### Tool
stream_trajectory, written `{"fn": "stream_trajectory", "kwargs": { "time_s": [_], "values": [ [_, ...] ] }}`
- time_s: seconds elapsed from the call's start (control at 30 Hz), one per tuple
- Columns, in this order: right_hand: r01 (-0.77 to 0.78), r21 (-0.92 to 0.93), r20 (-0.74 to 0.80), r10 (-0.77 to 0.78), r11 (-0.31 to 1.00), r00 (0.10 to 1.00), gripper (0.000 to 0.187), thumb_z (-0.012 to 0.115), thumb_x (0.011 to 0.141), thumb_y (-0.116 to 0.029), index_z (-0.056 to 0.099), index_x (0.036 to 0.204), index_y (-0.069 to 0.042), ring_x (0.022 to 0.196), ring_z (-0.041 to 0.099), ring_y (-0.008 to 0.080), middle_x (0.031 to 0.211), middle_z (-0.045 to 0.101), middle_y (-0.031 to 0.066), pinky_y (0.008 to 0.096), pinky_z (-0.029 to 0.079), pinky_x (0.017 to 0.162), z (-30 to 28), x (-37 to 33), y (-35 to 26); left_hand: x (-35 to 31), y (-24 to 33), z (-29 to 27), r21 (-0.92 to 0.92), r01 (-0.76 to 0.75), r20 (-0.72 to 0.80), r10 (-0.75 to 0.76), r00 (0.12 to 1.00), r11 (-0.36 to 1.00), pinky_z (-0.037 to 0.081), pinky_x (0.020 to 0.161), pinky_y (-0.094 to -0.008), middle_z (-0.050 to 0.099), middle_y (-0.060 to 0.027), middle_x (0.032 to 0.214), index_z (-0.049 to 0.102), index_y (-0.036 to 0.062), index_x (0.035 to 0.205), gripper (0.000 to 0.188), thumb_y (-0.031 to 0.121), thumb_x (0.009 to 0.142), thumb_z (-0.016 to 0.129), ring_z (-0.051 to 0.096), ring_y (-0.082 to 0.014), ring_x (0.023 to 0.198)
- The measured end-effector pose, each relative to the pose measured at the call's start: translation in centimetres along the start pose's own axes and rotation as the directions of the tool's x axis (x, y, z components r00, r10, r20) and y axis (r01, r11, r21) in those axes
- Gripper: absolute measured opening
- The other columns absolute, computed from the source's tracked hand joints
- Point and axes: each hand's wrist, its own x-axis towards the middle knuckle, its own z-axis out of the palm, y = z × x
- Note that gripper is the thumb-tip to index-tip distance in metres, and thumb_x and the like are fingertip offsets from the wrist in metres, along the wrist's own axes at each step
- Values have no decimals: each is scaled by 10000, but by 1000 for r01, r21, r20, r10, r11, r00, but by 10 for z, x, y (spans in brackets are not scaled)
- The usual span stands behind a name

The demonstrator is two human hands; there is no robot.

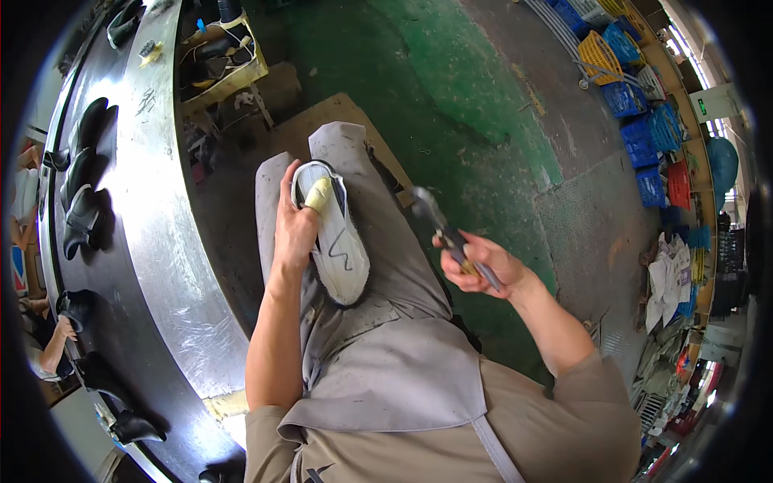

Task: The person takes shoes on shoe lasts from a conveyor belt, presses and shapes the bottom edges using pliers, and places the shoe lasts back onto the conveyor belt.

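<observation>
My left hand (299, 221) grips a shoe (342, 256) by its far end, over my lap. The shoe's pale underside faces up, with a dark curved line drawn on it and a dark rim around it. A yellowish wrap covers my left thumb, which presses on the underside. To the right, apart from the shoe, my right hand (483, 264) is closed around dark-handled pincers (456, 241). Their metal head is raised, points up and left, and is smeared by motion.
A grey apron (386, 378) covers my lap. At left, a metal bench edge (153, 161) borders a dark conveyor belt (133, 298) carrying several black shoes (84, 221). Beyond it shows another person's hand (64, 328). Blue baskets (640, 145) stand at far right. A cluttered tray (221, 64) sits ahead.
</observation>
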Motion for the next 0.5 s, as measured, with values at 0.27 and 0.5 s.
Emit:
{"fn": "stream_trajectory", "kwargs": {
  "time_s": [0.27, 0.5],
  "values": [
    [85, -52, 15, -85, 995, 996, 455, 492, 1072, -373, 535, 1371, -33, 643, 540, 88, 951, 623, 57, 216, 342, 463, 62, 81, -59, 24, -13, -2, -79, -67, -234, 47, 971, 995, 501, 1040, -322, 630, -76, 1357, 515, 83, 1510, 473, 98, 1046, 609, 608, -176, 1228],
    [137, 39, 126, -141, 990, 982, 346, 540, 1067, -319, 582, 1248, -26, 748, 625, 145, 1036, 657, 76, 265, 497, 646, 83, 104, -75, 39, -17, -45, 106, -202, 182, 180, 967, 974, 321, 1221, -336, 504, -161, 1560, 418, 31, 1575, 702, -128, 893, 463, 477, -254, 1441]
  ]
}}
